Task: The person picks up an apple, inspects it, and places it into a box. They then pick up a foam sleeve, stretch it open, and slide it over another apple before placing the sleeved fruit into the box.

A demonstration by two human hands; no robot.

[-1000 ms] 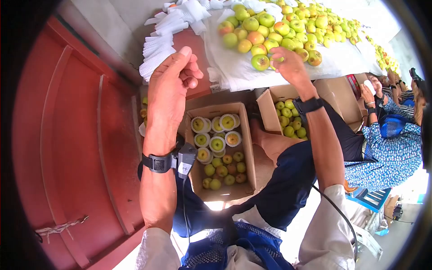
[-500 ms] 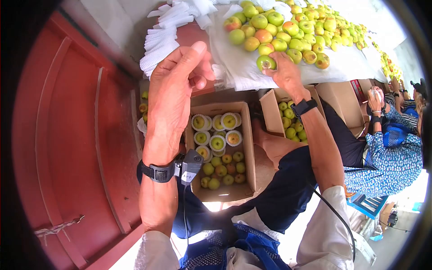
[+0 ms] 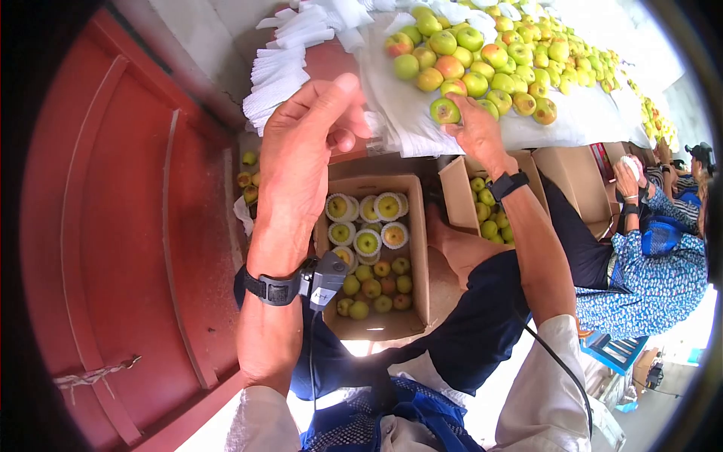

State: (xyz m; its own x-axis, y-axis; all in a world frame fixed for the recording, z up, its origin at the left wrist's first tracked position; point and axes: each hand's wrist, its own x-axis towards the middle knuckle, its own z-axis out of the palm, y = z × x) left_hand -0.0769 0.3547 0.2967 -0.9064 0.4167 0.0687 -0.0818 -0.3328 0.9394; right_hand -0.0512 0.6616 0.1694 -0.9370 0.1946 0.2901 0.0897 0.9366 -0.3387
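A table is seen at the top of the view, its red top (image 3: 329, 63) left bare near the left edge and the rest covered by a white cloth (image 3: 384, 94) that is draped over the front edge. A green apple (image 3: 444, 111) is grasped by the fingers and thumb of the right hand (image 3: 479, 134) above the cloth, near the front edge and just beside the near side of a heap of apples (image 3: 520, 64), which is spread toward the far right corner. The left hand (image 3: 315, 120) is held over the front left corner, thumb extended and fingers loosely curled; whether anything is gripped by it cannot be told. White foam sleeves (image 3: 277, 81) are piled along the left edge. Below the front edge, a cardboard box (image 3: 419, 256) is placed on the floor: apples in foam nets (image 3: 367, 242) are packed toward its far edge, bare apples (image 3: 382, 287) toward its near edge. Loose apples are held in a second box (image 3: 455, 192) to the right. The left side of the room is filled by a red door (image 3: 124, 226) with a tied cord (image 3: 98, 374), met by a pale wall (image 3: 184, 30). At the right, a white object (image 3: 631, 166) is held by a seated co-worker in a blue patterned top (image 3: 651, 282).
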